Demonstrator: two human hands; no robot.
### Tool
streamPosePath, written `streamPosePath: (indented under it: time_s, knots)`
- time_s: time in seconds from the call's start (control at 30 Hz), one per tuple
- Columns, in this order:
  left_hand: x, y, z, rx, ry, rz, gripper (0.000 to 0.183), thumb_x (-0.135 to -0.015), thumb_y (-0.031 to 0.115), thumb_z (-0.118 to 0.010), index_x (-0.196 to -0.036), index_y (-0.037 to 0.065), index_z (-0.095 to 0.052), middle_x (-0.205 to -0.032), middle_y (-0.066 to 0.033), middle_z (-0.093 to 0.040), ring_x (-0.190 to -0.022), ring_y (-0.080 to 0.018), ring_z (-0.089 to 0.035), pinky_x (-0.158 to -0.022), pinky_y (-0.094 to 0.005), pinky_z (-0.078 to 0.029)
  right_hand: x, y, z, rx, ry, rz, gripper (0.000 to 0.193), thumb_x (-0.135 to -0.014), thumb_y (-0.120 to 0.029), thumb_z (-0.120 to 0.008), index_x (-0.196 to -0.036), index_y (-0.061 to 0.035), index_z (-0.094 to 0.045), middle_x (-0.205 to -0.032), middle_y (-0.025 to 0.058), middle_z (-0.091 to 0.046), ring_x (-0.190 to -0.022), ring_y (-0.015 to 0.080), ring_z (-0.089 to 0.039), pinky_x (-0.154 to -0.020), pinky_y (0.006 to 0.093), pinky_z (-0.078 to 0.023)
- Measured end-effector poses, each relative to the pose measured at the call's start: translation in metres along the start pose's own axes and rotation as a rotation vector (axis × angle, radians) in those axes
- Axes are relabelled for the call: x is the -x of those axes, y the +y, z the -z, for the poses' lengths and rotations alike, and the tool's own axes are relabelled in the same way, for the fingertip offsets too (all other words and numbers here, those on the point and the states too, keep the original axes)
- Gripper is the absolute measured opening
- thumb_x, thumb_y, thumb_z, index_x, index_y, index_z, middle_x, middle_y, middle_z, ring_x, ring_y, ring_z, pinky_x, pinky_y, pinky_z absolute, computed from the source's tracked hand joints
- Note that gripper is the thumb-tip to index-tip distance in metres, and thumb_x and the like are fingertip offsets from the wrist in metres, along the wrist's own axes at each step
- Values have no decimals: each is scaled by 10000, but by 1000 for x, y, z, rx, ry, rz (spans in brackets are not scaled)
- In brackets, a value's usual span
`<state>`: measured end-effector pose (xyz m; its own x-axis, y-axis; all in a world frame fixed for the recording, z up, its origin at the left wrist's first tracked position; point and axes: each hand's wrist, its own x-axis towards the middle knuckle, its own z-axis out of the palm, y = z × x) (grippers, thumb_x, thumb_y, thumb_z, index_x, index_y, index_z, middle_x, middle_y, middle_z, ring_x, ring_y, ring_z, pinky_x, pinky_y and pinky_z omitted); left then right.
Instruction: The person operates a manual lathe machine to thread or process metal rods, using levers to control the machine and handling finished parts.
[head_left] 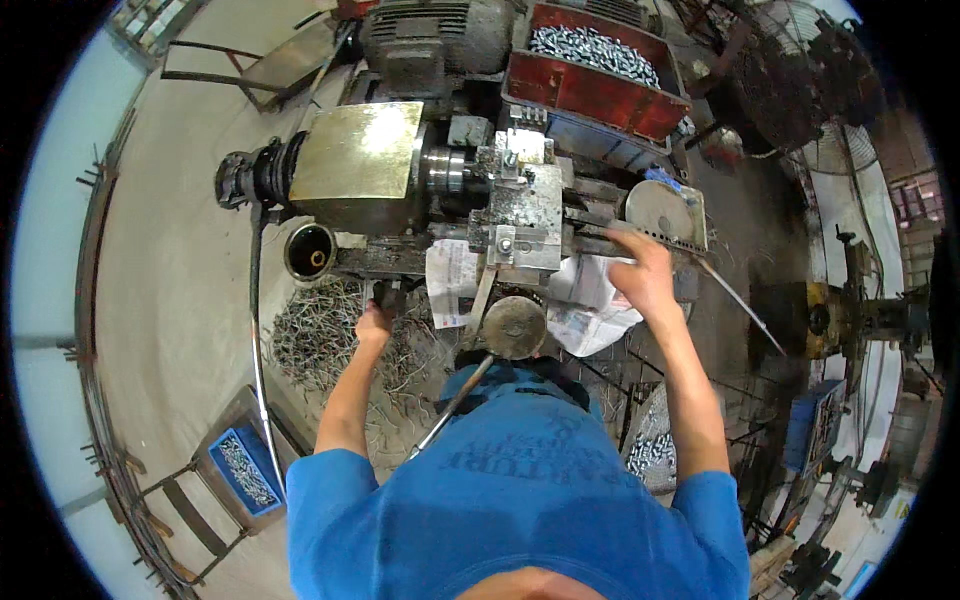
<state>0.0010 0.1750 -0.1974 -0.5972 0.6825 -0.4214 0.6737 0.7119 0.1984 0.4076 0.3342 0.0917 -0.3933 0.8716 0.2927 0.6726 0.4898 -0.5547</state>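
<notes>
A small lathe-like machine stands before me, with a brass-coloured cover over its left part and a metal tool block right of the spindle. Low at the machine's front edge, my left hand is closed around something dark that I cannot make out. My right hand is open beside the slide rails, thumb and fingers apart, nothing seen in it. Just beyond its fingers is a round grey disc with a long lever. A second round disc sits in front of me, its lever pointing toward me.
A red bin of small metal parts stands at the back. Metal shavings or rods heap below the left hand. A blue tray of parts sits lower left, and a mesh basket lower right. White paper sheets hang at the front.
</notes>
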Motion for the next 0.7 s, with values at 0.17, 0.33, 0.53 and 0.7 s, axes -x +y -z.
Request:
streamPosePath:
  time_s: [0.17, 0.33, 0.53, 0.7]
  knots:
    - [6, -42, 62, 139, -258, -244, 316, -758, 272, -570, -996, 71, -623, -915, -167, -637, -881, -356, -591, -755, -411, -472, -100, -70, -73, 199, -96, 578, 374, -513, -160, -621, -864, -32, -640, -1027, 141, -568, -998, 296, -506, -818, 371, -447]
    - [81, -72, 227, 506, 615, -288, 275, -854, 236, -517, -1061, 68, -584, -822, -173, -632, -717, -283, -621, -630, -357, -474, -145, -65, -138, 423, -410, 530, 186, -535, -161, -601, -662, -35, -654, -878, 163, -599, -921, 312, -533, -806, 377, -461]
    - [148, -129, 164, 151, 663, 235, 571, -695, 536, -623, -992, 48, -590, -782, -198, -623, -766, -363, -610, -674, -440, -471, -154, -52, -152, 369, -494, 523, 205, -532, -150, -602, -668, -4, -649, -790, 185, -622, -885, 329, -559, -798, 384, -475]
    - [191, -53, 156, 164, 639, 267, 413, -706, 399, -660, -890, 42, -564, -703, -187, -613, -728, -381, -602, -663, -450, -476, -148, -62, -152, 336, -452, 416, 215, -555, -171, -600, -682, -5, -651, -812, 182, -630, -906, 334, -556, -807, 379, -467]
